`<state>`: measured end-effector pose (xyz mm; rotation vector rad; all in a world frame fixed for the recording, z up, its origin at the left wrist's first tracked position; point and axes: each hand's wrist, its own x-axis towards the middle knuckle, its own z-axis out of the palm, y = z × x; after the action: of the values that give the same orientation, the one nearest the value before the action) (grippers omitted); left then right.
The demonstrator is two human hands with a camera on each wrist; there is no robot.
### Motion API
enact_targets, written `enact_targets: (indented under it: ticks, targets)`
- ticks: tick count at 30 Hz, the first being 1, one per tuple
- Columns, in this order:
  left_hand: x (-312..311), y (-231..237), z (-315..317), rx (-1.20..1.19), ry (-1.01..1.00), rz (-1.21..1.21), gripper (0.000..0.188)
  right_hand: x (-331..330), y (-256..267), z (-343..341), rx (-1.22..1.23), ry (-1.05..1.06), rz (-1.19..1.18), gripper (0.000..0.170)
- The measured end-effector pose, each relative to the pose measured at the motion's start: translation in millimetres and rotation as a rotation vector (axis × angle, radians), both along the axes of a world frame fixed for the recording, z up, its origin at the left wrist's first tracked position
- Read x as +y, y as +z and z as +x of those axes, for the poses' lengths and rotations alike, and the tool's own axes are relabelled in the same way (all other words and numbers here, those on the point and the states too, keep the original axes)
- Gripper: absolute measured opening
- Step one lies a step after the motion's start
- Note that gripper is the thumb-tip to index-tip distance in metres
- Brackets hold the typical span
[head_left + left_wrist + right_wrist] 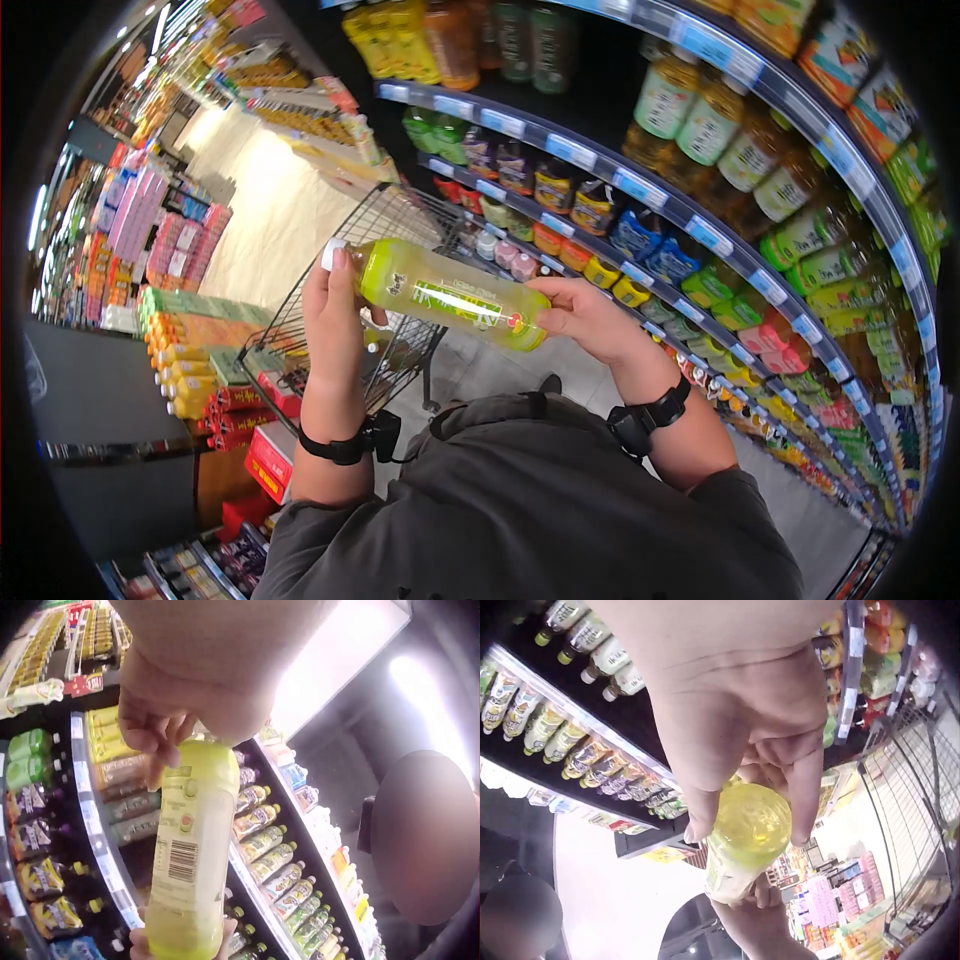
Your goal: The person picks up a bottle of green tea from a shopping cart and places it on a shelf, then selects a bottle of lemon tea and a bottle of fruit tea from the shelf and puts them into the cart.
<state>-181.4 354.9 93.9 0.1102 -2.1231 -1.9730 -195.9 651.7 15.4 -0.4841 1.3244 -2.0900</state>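
Observation:
A large bottle of pale yellow-green drink [455, 298] lies nearly level across the front of the body, its white cap [333, 252] toward the left. Around the cap and neck curl the fingers of my left hand [332, 315]. My right hand [597, 322] grips the base end between thumb and fingers. A barcode [184, 859] on the label faces the left wrist camera. Seen from the right wrist, thumb and fingers of the right hand [742, 727] straddle the bottle's yellow-green bottom [754, 819], with the left hand beyond it.
A wire shopping cart [290, 320] stands just ahead and left, below the bottle. Shelves of bottled drinks [720, 130] with price strips curve along the right side. Stacked drink packs [190, 350] are at the left, and a bright aisle [255, 200] runs ahead.

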Motion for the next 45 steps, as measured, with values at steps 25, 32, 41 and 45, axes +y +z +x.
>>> enact_targets:
  ticks: [25, 32, 41, 45]
  targets:
    - [-347.9, -36.6, 204.1, -0.152, 0.488, -0.127, 0.023, -383.5, -9.0, 9.9, -0.295, 0.616, 0.167, 0.048]
    - [-383.2, -68.4, 214.3, -0.251, 0.459, -0.171, 0.022, -415.4, -20.1, 7.4, -0.339, 0.64, 0.258, 0.047]
    - [-406.1, -113.5, 178.8, -0.362, 0.437, 0.053, 0.016, -440.8, -67.2, -14.9, -0.441, 0.618, 0.365, 0.051]
    - [-412.0, -136.8, 148.7, -0.409, 0.4, 0.016, 0.016, -452.4, -115.9, -43.5, -0.573, 0.612, 0.402, 0.048]
